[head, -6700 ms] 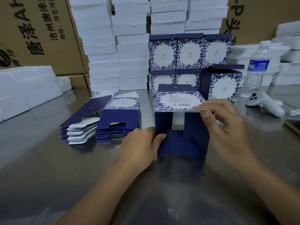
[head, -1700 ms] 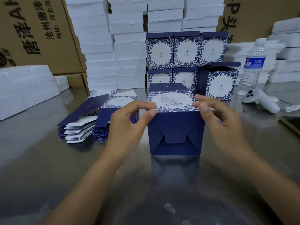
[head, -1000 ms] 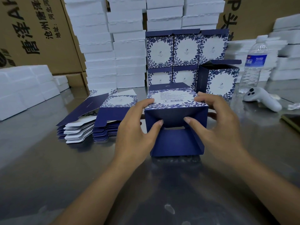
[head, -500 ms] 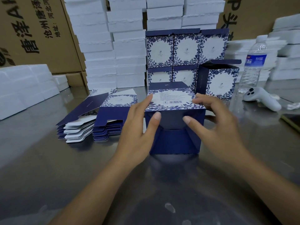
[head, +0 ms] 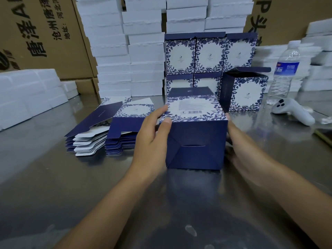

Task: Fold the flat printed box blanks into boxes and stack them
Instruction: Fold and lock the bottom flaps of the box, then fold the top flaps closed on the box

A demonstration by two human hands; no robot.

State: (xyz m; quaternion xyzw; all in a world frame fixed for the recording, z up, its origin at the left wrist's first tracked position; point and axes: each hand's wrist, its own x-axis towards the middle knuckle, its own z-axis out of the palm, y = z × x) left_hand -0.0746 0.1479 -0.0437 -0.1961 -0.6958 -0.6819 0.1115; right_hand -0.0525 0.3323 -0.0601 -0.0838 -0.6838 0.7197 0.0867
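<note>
Left carton [head: 53, 56]: big black characters, turned sideways, 唐泽; smaller beside them 沧州唐泽 and 地址: 河北, the rest cut off at the edge.
Right carton [head: 280, 17]: a large "P" and 头, cropped.
Near box [head: 195, 112], top panel: barcode and fine print, too small to read.
Water bottle [head: 287, 67]: blue label, wording blurred.
Finished boxes [head: 209, 54]: tiny logo, unreadable.

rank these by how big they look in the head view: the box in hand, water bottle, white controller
1. folded box, though nearest the camera
2. water bottle
3. white controller
</note>
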